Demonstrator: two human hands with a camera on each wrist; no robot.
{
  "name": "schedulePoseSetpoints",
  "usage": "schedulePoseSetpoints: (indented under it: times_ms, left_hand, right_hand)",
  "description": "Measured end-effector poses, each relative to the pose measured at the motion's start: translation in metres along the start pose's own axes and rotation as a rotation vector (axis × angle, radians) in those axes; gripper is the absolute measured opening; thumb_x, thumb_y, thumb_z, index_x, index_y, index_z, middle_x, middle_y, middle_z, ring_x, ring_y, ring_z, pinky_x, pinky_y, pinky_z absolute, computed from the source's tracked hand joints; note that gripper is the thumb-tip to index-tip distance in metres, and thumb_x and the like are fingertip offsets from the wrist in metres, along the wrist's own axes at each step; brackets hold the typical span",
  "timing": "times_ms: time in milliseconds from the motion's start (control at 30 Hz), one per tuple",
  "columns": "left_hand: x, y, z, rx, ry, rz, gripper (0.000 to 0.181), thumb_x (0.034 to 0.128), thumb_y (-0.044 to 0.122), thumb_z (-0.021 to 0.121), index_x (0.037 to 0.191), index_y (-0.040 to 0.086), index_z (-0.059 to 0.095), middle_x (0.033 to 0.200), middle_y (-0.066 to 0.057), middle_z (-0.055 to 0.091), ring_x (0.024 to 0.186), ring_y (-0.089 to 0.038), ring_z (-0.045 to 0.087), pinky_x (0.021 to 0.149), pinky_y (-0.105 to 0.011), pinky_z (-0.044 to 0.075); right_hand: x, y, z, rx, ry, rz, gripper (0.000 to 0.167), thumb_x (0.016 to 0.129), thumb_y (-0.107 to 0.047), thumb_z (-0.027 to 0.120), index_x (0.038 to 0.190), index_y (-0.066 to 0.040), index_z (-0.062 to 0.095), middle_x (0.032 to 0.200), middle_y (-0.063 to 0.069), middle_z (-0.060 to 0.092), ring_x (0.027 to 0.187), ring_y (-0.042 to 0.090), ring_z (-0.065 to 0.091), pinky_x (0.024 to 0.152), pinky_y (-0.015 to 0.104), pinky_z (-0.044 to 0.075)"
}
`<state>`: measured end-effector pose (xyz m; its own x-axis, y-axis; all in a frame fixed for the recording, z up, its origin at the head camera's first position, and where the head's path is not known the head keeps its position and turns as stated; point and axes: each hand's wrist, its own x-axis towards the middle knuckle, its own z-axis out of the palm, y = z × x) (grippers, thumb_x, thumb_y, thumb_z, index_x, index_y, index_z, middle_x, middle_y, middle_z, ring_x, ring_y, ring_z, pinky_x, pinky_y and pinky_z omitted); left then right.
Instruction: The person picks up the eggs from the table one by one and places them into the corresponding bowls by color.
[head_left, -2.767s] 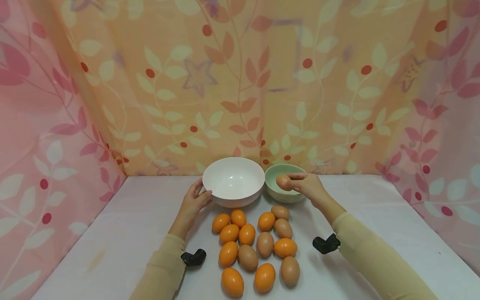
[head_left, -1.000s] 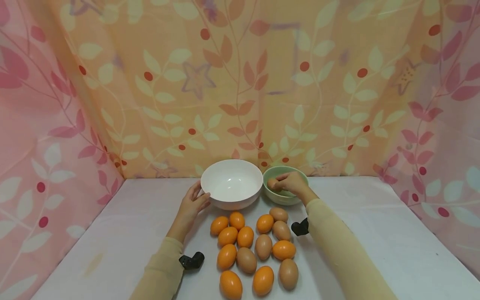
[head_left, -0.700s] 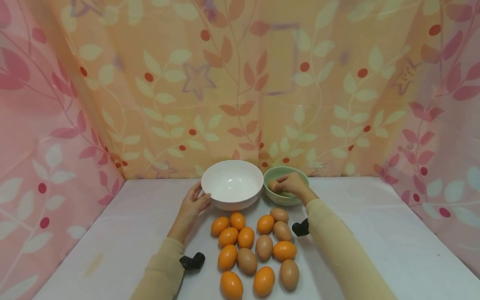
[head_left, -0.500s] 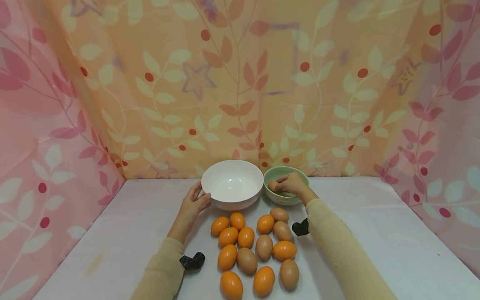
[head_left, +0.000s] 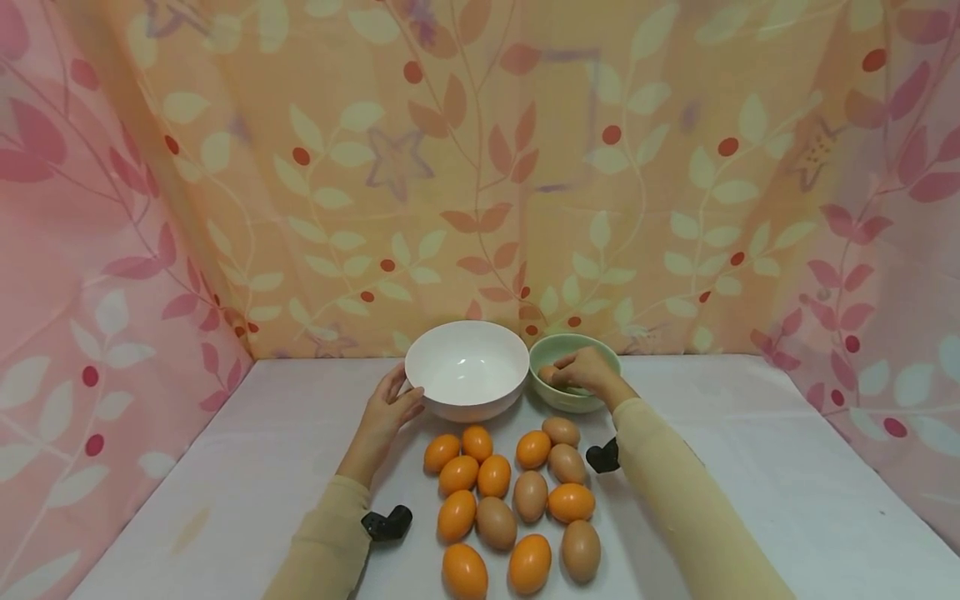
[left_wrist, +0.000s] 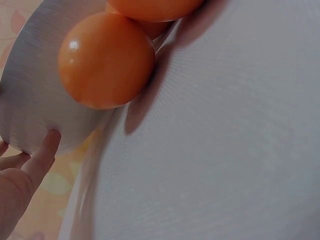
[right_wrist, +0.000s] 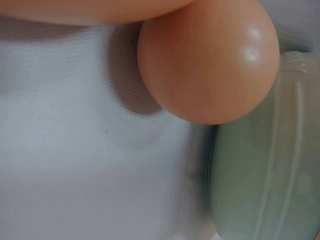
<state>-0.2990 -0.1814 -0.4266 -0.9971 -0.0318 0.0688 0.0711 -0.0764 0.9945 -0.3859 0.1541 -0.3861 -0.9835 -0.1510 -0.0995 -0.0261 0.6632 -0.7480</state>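
Note:
In the head view, my left hand (head_left: 387,412) holds the left side of a large white bowl (head_left: 467,367), thumb on its front wall and fingers farther round the side. Its thumb (left_wrist: 50,142) touches the bowl's outer wall in the left wrist view. My right hand (head_left: 592,372) reaches inside a smaller green bowl (head_left: 573,403) and pinches a brown egg (head_left: 548,375) low within it. That egg is partly hidden by the fingers. The right wrist view shows the green bowl's wall (right_wrist: 245,175) beside a brown egg (right_wrist: 210,60) on the table.
In front of the bowls lie several orange eggs (head_left: 464,572) and several brown eggs (head_left: 581,551) on the white-covered table (head_left: 247,467). A patterned curtain (head_left: 337,233) hangs just behind the bowls. Black cameras (head_left: 387,523) sit on both wrists.
My right hand has lowered the brown egg from above the green bowl's rim down into it, moving slightly left. Over the last second it has stayed nearly still. My left hand stays on the white bowl.

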Motion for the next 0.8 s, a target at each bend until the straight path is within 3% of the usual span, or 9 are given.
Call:
schedulePoseSetpoints:
  times_ms: [333,600,800]
  left_hand:
    - [0.0003,-0.0028,-0.0003,0.018,-0.013,0.004,0.066,0.0992,0.007,0.057,0.156,0.005,0.024,0.166,-0.015,0.02,0.144,-0.04,0.037,0.111,-0.051,0.046]
    - [0.0021,0.0026,-0.0006,0.027,-0.012,0.012,0.065,0.1,0.008,0.056,0.156,0.005,0.024,0.166,-0.015,0.021,0.144,-0.038,0.038,0.112,-0.053,0.043]
    - [0.0017,-0.0001,-0.0013,0.022,-0.011,-0.002,0.067,0.0994,0.008,0.057,0.157,0.005,0.023,0.166,-0.014,0.02,0.144,-0.038,0.039,0.113,-0.053,0.042]
  right_hand:
    - [-0.0002,0.0047,0.0009,-0.115,-0.005,-0.031,0.045,0.079,-0.022,0.078,0.118,0.001,0.072,0.117,0.017,0.073,0.101,0.02,0.062,0.089,0.028,0.054]
    - [0.0015,-0.0006,-0.0031,-0.089,-0.02,-0.051,0.048,0.079,-0.019,0.078,0.121,0.003,0.069,0.119,0.018,0.071,0.101,0.019,0.063,0.091,0.028,0.053]
    - [-0.002,-0.0013,-0.004,-0.079,-0.033,-0.069,0.048,0.081,-0.02,0.078,0.122,0.003,0.069,0.122,0.018,0.07,0.114,0.026,0.062,0.102,0.037,0.051]
